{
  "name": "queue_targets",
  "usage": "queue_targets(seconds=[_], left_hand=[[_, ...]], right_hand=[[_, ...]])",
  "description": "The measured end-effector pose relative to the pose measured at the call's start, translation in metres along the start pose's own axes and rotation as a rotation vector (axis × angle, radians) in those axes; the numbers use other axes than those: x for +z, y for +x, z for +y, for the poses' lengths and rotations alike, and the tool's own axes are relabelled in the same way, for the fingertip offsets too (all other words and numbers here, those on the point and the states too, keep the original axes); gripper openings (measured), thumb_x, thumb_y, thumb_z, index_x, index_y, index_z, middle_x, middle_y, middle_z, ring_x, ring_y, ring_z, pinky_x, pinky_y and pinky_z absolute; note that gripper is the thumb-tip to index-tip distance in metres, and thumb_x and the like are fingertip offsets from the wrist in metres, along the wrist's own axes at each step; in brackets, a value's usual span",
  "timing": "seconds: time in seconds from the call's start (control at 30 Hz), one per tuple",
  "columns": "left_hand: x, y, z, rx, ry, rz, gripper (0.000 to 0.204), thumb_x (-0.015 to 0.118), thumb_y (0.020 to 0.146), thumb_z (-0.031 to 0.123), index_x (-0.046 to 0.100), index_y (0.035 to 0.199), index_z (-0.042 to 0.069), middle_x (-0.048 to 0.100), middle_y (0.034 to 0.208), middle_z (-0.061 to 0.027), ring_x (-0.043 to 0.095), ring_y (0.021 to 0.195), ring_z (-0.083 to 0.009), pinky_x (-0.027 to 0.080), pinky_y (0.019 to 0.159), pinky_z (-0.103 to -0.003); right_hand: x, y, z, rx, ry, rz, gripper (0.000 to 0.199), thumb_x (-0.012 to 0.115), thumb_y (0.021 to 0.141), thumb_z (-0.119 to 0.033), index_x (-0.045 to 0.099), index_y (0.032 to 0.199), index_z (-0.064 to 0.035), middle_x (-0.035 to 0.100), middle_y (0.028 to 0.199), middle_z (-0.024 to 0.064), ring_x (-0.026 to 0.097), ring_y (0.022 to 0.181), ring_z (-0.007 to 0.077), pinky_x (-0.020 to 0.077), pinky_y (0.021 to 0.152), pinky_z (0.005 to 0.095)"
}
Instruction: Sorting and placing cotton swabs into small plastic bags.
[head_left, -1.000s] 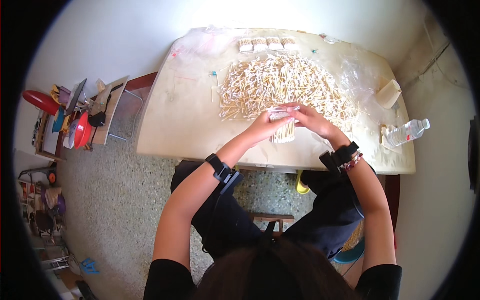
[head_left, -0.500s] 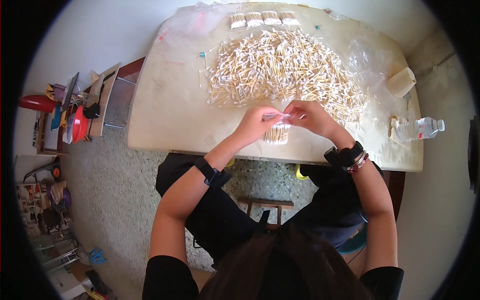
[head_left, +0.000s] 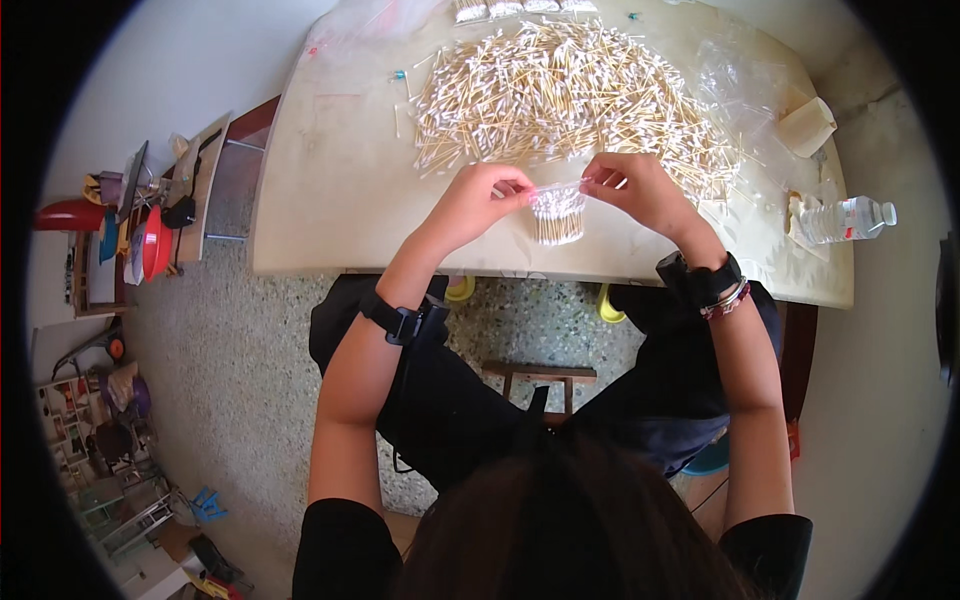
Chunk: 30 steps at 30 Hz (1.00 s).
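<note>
A small clear plastic bag of cotton swabs (head_left: 558,212) hangs above the near edge of the cream table (head_left: 330,190). My left hand (head_left: 480,200) pinches its top at the left corner. The right corner is pinched by my right hand (head_left: 635,190), so the bag mouth is stretched between both. Just beyond my hands lies a large loose heap of cotton swabs (head_left: 570,95). Several filled swab packets (head_left: 520,8) line the far table edge.
A clear plastic water bottle (head_left: 845,218) lies at the table's right end, with a white box (head_left: 808,126) and loose clear plastic bags (head_left: 740,70) beyond it. A cluttered side shelf with red items (head_left: 150,235) stands to the left. A wooden stool (head_left: 540,378) is under me.
Both hands have lifted the bag of swabs slightly and pulled its top out wider between them. The view has also shifted down toward the table's near edge.
</note>
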<state>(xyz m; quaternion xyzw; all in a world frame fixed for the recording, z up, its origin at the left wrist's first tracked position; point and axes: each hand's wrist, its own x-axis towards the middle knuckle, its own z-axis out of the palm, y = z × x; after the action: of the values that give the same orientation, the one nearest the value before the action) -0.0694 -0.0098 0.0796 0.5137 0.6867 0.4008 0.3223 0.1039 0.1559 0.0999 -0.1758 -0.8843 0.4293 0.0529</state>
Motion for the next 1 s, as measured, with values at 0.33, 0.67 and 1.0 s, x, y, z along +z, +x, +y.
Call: queue_targets(seconds=[0.33, 0.67, 1.0], left_hand=[[0.003, 0.004, 0.006, -0.012, 0.034, 0.077, 0.014, 0.067, 0.079, 0.013, 0.063, 0.083, 0.001, 0.063, 0.073, -0.0053, 0.059, 0.069, -0.0118, 0.047, 0.065, -0.026], [0.004, 0.01, 0.006, -0.006, 0.08, 0.114, 0.012, 0.069, 0.074, 0.01, 0.065, 0.079, 0.0, 0.064, 0.069, -0.0099, 0.06, 0.061, -0.0158, 0.047, 0.057, -0.028], [0.0, 0.014, -0.008, -0.068, 0.009, 0.102, 0.013, 0.071, 0.075, 0.013, 0.066, 0.08, 0.002, 0.064, 0.068, -0.0049, 0.058, 0.061, -0.0102, 0.046, 0.058, -0.025]], right_hand=[[-0.002, 0.002, 0.003, 0.089, 0.002, 0.054, 0.016, 0.065, 0.082, -0.016, 0.066, 0.089, -0.0023, 0.066, 0.079, 0.0066, 0.06, 0.068, 0.0126, 0.0484, 0.061, 0.0258], [-0.006, 0.001, 0.016, 0.114, 0.024, 0.06, 0.016, 0.065, 0.08, -0.019, 0.067, 0.088, -0.0045, 0.067, 0.08, 0.0081, 0.062, 0.068, 0.0164, 0.0489, 0.061, 0.0292], [-0.005, 0.001, 0.01, 0.11, 0.01, 0.016, 0.012, 0.061, 0.084, -0.015, 0.058, 0.091, -0.0044, 0.063, 0.08, 0.005, 0.058, 0.067, 0.0121, 0.0464, 0.06, 0.0257]])
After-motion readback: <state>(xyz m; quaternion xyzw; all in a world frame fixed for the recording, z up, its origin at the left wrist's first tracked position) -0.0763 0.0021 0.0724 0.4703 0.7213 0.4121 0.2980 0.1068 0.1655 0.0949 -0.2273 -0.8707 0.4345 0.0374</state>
